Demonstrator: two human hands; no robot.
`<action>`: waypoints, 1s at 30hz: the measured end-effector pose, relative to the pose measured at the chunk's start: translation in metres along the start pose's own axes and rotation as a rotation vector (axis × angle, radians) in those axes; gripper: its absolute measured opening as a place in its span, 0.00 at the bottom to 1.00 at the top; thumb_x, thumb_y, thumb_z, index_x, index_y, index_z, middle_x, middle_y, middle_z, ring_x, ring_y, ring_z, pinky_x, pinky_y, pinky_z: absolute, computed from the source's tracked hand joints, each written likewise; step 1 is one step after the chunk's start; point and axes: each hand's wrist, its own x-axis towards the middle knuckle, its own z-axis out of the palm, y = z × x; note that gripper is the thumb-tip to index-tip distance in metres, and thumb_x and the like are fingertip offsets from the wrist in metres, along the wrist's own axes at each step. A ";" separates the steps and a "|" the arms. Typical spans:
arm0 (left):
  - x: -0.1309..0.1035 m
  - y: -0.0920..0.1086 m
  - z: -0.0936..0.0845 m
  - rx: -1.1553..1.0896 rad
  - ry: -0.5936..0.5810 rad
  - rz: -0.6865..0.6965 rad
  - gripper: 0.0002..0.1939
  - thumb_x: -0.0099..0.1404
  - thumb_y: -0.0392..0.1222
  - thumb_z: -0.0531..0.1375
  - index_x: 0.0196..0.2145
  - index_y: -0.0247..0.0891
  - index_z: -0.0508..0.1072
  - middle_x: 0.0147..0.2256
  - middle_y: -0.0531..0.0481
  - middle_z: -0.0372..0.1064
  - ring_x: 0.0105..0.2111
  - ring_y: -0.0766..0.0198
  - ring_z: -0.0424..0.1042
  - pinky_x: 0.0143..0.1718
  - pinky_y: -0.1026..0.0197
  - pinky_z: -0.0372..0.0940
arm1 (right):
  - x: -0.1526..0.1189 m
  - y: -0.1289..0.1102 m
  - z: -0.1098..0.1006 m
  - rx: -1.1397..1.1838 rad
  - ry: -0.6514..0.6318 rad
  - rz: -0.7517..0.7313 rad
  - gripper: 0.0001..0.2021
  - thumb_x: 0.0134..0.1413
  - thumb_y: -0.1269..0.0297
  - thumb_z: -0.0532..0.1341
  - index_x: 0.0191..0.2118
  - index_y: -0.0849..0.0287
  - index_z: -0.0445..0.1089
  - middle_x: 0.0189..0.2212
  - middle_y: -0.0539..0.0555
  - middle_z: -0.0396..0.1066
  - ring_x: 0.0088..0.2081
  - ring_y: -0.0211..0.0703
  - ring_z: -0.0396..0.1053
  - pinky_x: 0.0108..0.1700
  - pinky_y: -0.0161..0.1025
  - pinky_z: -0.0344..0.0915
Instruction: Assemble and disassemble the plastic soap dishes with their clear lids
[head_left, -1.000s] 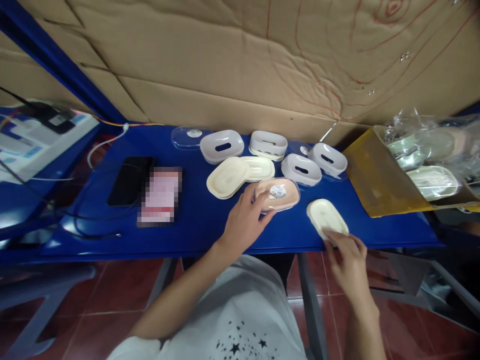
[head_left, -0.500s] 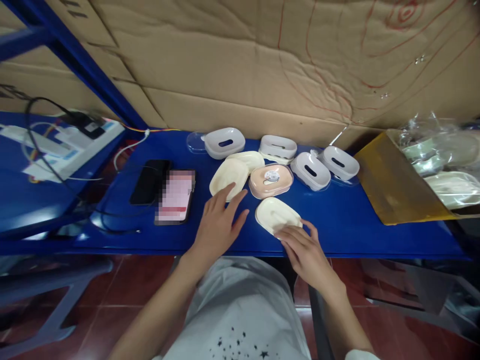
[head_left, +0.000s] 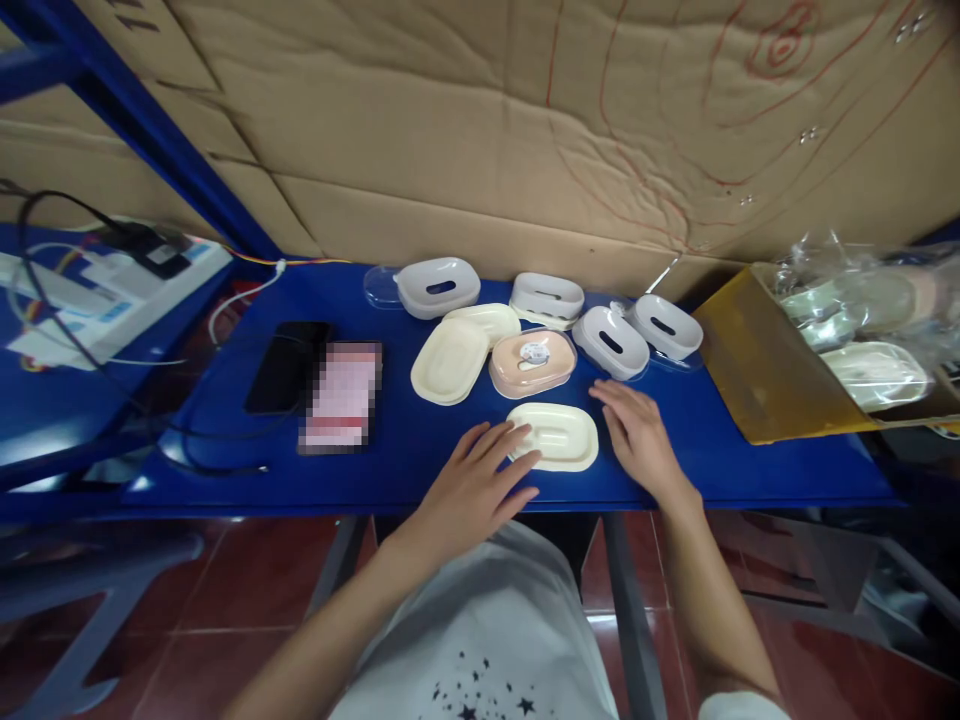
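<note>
A cream oval tray (head_left: pixel 562 436) lies flat near the front edge of the blue table. My left hand (head_left: pixel 480 485) is open, with its fingertips over the tray's left end. To the right of the tray, my right hand (head_left: pixel 637 435) is open and holds nothing; its fingers point towards the grey soap dishes. Just behind the tray sits a pink soap dish (head_left: pixel 517 378) with a clear cover and a round white label. Another cream oval tray (head_left: pixel 448 362) leans over a third cream piece (head_left: pixel 491 322) at the left.
Grey slotted soap dishes (head_left: pixel 439 287) stand along the back, some with clear lids. A cardboard box (head_left: pixel 731 370) of wrapped dishes is at the right. Two phones, one with a lit screen (head_left: pixel 341 395), lie left. Cables and a power strip (head_left: pixel 120 310) are further left.
My right hand has let go of the front cream tray and moved right. The tray now lies straighter. My left hand has moved right, from the left cream tray to the front one.
</note>
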 end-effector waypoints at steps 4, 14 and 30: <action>-0.007 -0.002 0.008 -0.011 -0.017 -0.041 0.14 0.80 0.44 0.58 0.59 0.40 0.72 0.63 0.38 0.70 0.65 0.47 0.69 0.64 0.37 0.66 | 0.026 0.024 0.002 -0.320 0.006 0.071 0.21 0.76 0.68 0.51 0.67 0.58 0.69 0.62 0.62 0.76 0.60 0.60 0.74 0.56 0.55 0.67; -0.011 -0.006 0.006 -0.047 0.010 -0.059 0.14 0.80 0.41 0.57 0.59 0.39 0.72 0.61 0.39 0.71 0.65 0.47 0.68 0.62 0.39 0.68 | 0.035 0.027 0.013 -0.516 -0.003 0.185 0.18 0.76 0.61 0.53 0.60 0.60 0.73 0.52 0.65 0.78 0.50 0.60 0.73 0.51 0.52 0.63; -0.012 -0.005 0.006 -0.030 0.028 -0.046 0.12 0.80 0.39 0.57 0.57 0.40 0.74 0.57 0.42 0.74 0.62 0.49 0.69 0.61 0.43 0.66 | 0.100 0.094 -0.020 -0.300 0.142 0.148 0.22 0.71 0.44 0.59 0.56 0.56 0.75 0.50 0.63 0.73 0.53 0.62 0.71 0.56 0.57 0.64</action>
